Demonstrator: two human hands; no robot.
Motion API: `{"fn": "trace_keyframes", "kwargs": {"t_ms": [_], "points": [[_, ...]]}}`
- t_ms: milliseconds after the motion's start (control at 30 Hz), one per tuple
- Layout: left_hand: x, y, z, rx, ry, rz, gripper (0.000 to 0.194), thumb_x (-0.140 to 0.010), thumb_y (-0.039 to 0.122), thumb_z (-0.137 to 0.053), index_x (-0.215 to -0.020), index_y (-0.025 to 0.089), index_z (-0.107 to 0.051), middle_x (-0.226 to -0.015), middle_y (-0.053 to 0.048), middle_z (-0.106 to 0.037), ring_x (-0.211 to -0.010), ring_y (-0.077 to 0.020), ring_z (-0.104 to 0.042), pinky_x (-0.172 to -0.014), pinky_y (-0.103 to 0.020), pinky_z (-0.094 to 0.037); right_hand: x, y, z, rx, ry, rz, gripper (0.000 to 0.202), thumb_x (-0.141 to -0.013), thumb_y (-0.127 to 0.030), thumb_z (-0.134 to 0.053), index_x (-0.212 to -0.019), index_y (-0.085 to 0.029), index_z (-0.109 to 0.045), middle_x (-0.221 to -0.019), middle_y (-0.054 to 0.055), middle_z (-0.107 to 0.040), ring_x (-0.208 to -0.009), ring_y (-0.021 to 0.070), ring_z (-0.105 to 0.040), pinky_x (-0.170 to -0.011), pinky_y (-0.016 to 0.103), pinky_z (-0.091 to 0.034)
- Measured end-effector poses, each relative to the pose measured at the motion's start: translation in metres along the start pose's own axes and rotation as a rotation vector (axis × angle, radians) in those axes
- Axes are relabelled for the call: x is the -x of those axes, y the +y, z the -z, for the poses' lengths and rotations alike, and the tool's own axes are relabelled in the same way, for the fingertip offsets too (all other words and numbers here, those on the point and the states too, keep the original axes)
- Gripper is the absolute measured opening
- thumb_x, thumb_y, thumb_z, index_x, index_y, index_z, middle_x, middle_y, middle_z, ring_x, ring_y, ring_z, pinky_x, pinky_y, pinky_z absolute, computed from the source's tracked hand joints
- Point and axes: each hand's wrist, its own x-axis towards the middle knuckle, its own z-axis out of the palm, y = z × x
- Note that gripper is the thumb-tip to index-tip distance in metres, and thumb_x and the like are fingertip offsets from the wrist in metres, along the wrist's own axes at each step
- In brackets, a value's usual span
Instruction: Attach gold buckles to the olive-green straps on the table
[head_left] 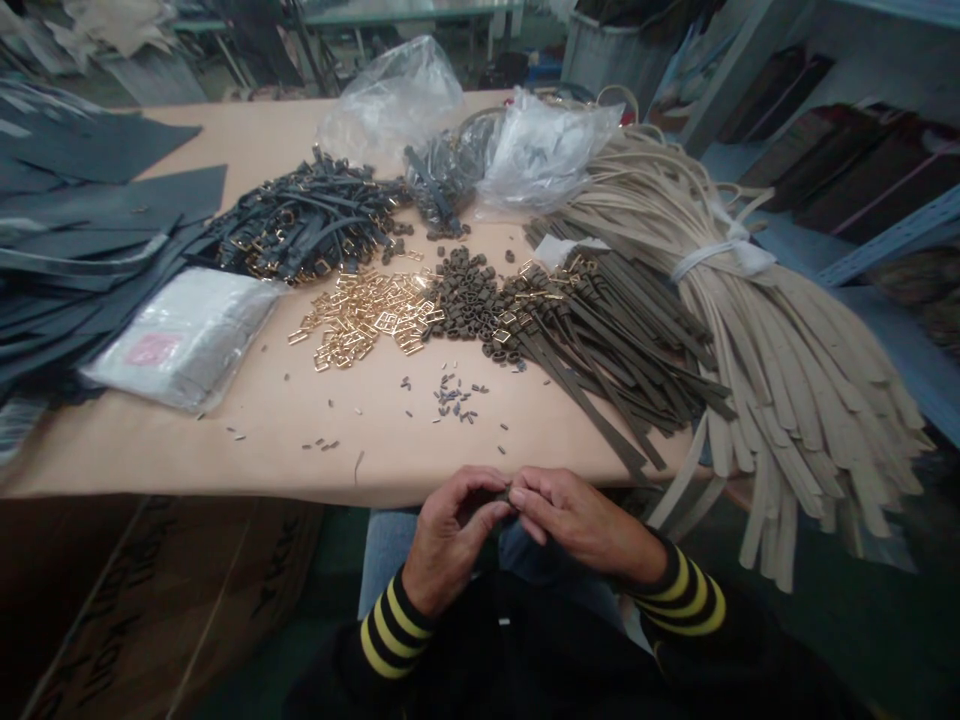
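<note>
At the table's front edge, my left hand [459, 535] and my right hand [574, 515] meet with their fingertips closed together. Between them is a small dark piece [508, 492], mostly covered by the fingers; its kind is too small to tell. Just beyond my hands lie several tiny dark and metal bits [454, 398]. Farther back are a heap of small dark brown strap loops [469, 290] and a pile of gold buckles [367, 315]. To the right of the loops, dark brown straps [622, 330] lie in a bundle, some with gold buckles at their far ends.
Long beige straps [780, 370], tied with a white band, hang over the right edge. Black buckled straps [307, 215] are heaped behind the gold buckles. A plastic-wrapped packet [184, 335] and black sheets [67, 250] lie left. A cardboard box [217, 600] stands below the table [150, 450].
</note>
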Motion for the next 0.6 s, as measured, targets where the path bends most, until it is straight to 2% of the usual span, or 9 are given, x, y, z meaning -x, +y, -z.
{"fn": "trace_keyframes", "kwargs": {"t_ms": [67, 133, 200, 267, 333, 400, 500, 600], "points": [[-0.001, 0.002, 0.0, 0.021, 0.104, 0.061, 0.018, -0.069, 0.021, -0.058, -0.087, 0.017, -0.055, -0.083, -0.003, -0.061, -0.072, -0.0132, -0.058, -0.068, -0.026, -0.048, -0.001, 0.002, -0.004, -0.025, 0.044, 0.007, 0.03, -0.086, -0.033, -0.03, -0.062, -0.017, -0.039, -0.051, -0.004, -0.043, -0.048, 0.0087, -0.04, -0.052, 0.021, -0.032], [-0.003, 0.004, 0.0, 0.055, 0.173, 0.142, 0.019, -0.072, 0.026, -0.056, -0.087, 0.017, -0.051, -0.075, 0.0, -0.059, -0.06, -0.0099, -0.056, -0.058, -0.023, -0.047, -0.003, 0.003, -0.009, -0.03, 0.076, 0.009, 0.026, -0.087, -0.031, -0.029, -0.067, -0.018, -0.038, -0.052, -0.004, -0.043, -0.048, 0.0091, -0.041, -0.053, 0.021, -0.033], [-0.004, 0.005, 0.001, 0.078, 0.148, 0.222, 0.017, -0.072, 0.031, -0.055, -0.077, 0.016, -0.048, -0.058, 0.004, -0.053, -0.047, -0.0072, -0.049, -0.048, -0.02, -0.043, -0.004, 0.004, -0.012, -0.021, 0.1, 0.024, 0.022, -0.087, -0.031, -0.029, -0.072, -0.018, -0.037, -0.052, -0.005, -0.044, -0.048, 0.0094, -0.042, -0.053, 0.022, -0.033], [-0.005, 0.004, 0.001, 0.086, 0.056, 0.282, 0.022, -0.071, 0.035, -0.056, -0.069, 0.016, -0.046, -0.048, 0.007, -0.046, -0.041, -0.0061, -0.044, -0.042, -0.018, -0.039, -0.006, 0.005, -0.015, -0.029, 0.117, 0.037, 0.018, -0.088, -0.033, -0.029, -0.083, -0.017, -0.038, -0.052, -0.006, -0.044, -0.05, 0.0102, -0.044, -0.054, 0.022, -0.034], [-0.004, 0.002, 0.001, 0.084, -0.037, 0.308, 0.025, -0.071, 0.038, -0.055, -0.068, 0.015, -0.046, -0.048, 0.005, -0.048, -0.04, -0.006, -0.043, -0.04, -0.018, -0.037, -0.008, 0.007, -0.017, -0.037, 0.11, 0.023, 0.022, -0.087, -0.036, -0.029, -0.093, -0.016, -0.036, -0.053, -0.006, -0.044, -0.05, 0.0109, -0.046, -0.053, 0.022, -0.035], [-0.004, 0.0, 0.002, 0.056, -0.091, 0.32, 0.028, -0.072, 0.041, -0.054, -0.067, 0.014, -0.048, -0.05, 0.004, -0.05, -0.041, -0.0061, -0.043, -0.04, -0.018, -0.036, -0.01, 0.008, -0.018, -0.029, 0.088, -0.003, 0.024, -0.087, -0.038, -0.029, -0.09, -0.016, -0.039, -0.055, -0.004, -0.046, -0.051, 0.0112, -0.047, -0.052, 0.022, -0.035], [-0.004, -0.002, 0.006, 0.026, -0.047, 0.318, 0.032, -0.075, 0.043, -0.048, -0.063, 0.014, -0.048, -0.047, 0.004, -0.046, -0.038, -0.0055, -0.041, -0.04, -0.017, -0.035, -0.013, 0.008, -0.018, 0.007, 0.059, -0.014, 0.025, -0.087, -0.038, -0.031, -0.074, -0.018, -0.04, -0.057, -0.002, -0.049, -0.053, 0.0112, -0.048, -0.053, 0.022, -0.036], [-0.006, 0.001, 0.011, 0.032, -0.017, 0.295, 0.033, -0.077, 0.044, -0.045, -0.063, 0.014, -0.047, -0.048, 0.004, -0.045, -0.04, -0.0054, -0.041, -0.042, -0.018, -0.035, -0.015, 0.005, -0.012, 0.024, 0.014, -0.025, 0.024, -0.087, -0.034, -0.032, -0.07, -0.019, -0.041, -0.054, -0.003, -0.047, -0.048, 0.0102, -0.045, -0.052, 0.023, -0.035]]}}
